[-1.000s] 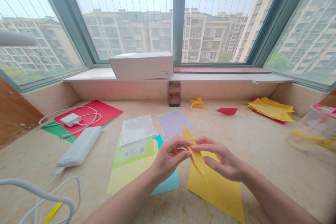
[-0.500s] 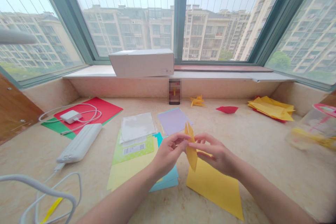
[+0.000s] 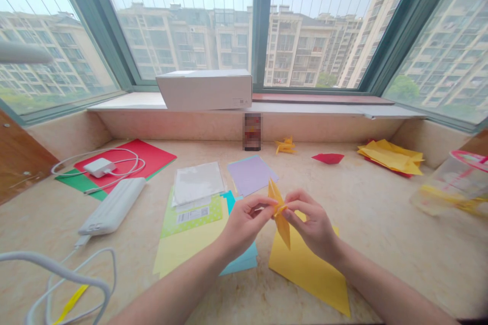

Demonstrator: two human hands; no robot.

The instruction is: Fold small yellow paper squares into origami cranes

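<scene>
A folded piece of yellow origami paper (image 3: pixel 282 228), long and pointed at top and bottom, is held up between both hands. My left hand (image 3: pixel 249 217) pinches its left side with thumb and forefinger. From the right, my right hand (image 3: pixel 313 218) pinches a small flap at the middle of the fold between thumb and fingertips. Below the hands lies a flat yellow sheet (image 3: pixel 308 269), partly covered by my right hand. Left of it are a light blue sheet (image 3: pixel 244 259) and pale yellow sheets (image 3: pixel 179 251).
Behind the hands are purple paper (image 3: pixel 252 174), a phone (image 3: pixel 252 132), a small yellow folded figure (image 3: pixel 285 145) and a red folded piece (image 3: pixel 328 158). Yellow papers (image 3: pixel 392 157) and a clear container (image 3: pixel 453 183) stand right. A power bank (image 3: pixel 113 206) with cables lies left.
My right hand's fingers have shifted from lying along the folded paper to pinching a flap at its middle. The paper's lower tip has swung slightly right.
</scene>
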